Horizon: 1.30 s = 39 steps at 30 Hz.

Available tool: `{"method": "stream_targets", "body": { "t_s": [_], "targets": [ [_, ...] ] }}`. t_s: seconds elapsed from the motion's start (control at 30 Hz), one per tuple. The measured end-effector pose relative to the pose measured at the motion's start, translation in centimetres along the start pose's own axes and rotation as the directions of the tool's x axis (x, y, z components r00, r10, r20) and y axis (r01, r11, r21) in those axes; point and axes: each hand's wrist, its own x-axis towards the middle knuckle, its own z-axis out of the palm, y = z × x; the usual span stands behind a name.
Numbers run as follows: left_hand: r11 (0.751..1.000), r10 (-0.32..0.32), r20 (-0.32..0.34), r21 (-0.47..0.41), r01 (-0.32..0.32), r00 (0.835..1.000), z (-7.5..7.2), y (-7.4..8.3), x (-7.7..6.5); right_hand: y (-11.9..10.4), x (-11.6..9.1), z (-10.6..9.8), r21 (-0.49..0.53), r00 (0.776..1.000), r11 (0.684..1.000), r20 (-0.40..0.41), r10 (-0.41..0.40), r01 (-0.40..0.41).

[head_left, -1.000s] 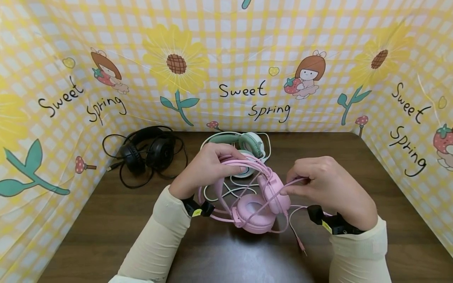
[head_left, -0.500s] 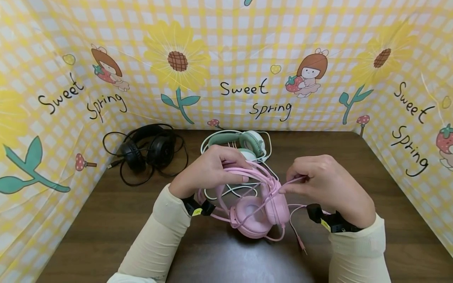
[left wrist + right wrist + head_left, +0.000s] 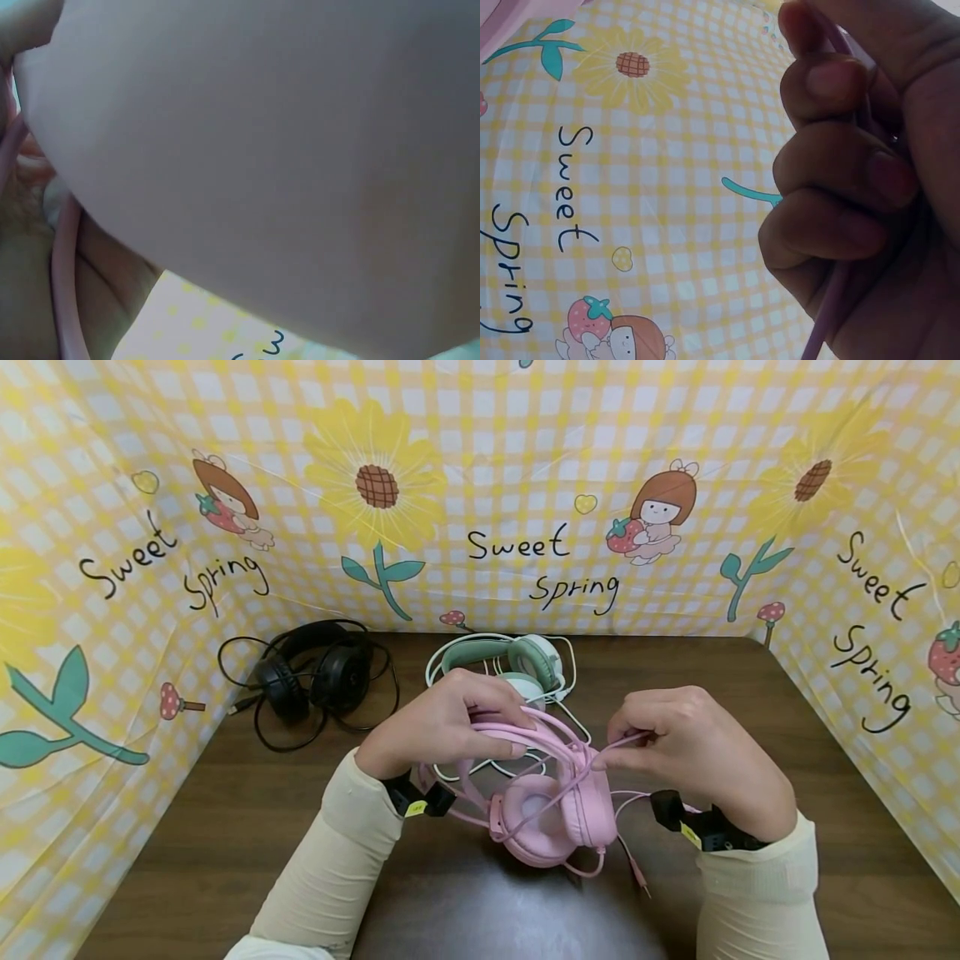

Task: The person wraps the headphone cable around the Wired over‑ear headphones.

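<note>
Pink over-ear headphones [image 3: 588, 806] are held up over the table's middle, ear cups low and headband on top. My left hand [image 3: 461, 714] grips the headband from above, thumb on the near side. In the left wrist view a large pale pink surface [image 3: 247, 165] fills most of the picture, with a pink tube [image 3: 66, 292] beside the palm. To the right, my right hand [image 3: 686, 747] pinches the pink cable [image 3: 621, 742] leading off the headphones. The right wrist view has its fingers curled round that cable [image 3: 826, 315]. The cable's plug end [image 3: 639, 872] dangles beneath the right hand.
Black headphones [image 3: 341, 683] with their looped cable lie at the back left. Green and white headphones [image 3: 536, 662] lie at the back middle, partly behind my left hand. Checked cloth walls [image 3: 517, 468] enclose the dark wooden table [image 3: 750, 677] on three sides.
The pink headphones have dropped slightly and turned, so the right ear cup now hangs lower, overlapping the other one more. My right hand keeps its pinch on the cable in nearly the same spot.
</note>
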Motion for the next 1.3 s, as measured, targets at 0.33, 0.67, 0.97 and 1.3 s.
{"method": "stream_targets", "body": {
  "t_s": [0.33, 0.67, 0.97, 1.3],
  "targets": [
    [1.000, 0.023, 0.011, -0.018, -0.023, 1.000, 0.0, 0.2, 0.1, -0.1, 0.2, -0.1, -0.003, 1.000, 1.000, -0.006, -0.009, 0.009],
    [0.999, 0.041, 0.033, -0.034, -0.040, 0.999, -0.6, 0.2, -0.2, 0.7, -0.1, -0.6, -0.012, 0.999, 1.000, -0.027, 0.028, -0.028],
    [0.995, 0.042, -0.063, -0.091, -0.048, 0.997, -0.9, -1.0, -0.4, 3.8, -0.2, 0.9, -0.026, 0.987, 0.987, -0.025, 0.159, -0.160],
    [0.992, -0.002, -0.168, -0.122, -0.018, 0.986, -0.9, -2.7, -0.8, 5.8, -0.1, 2.3, -0.013, 0.976, 0.976, -0.016, 0.216, -0.216]
  ]
}}
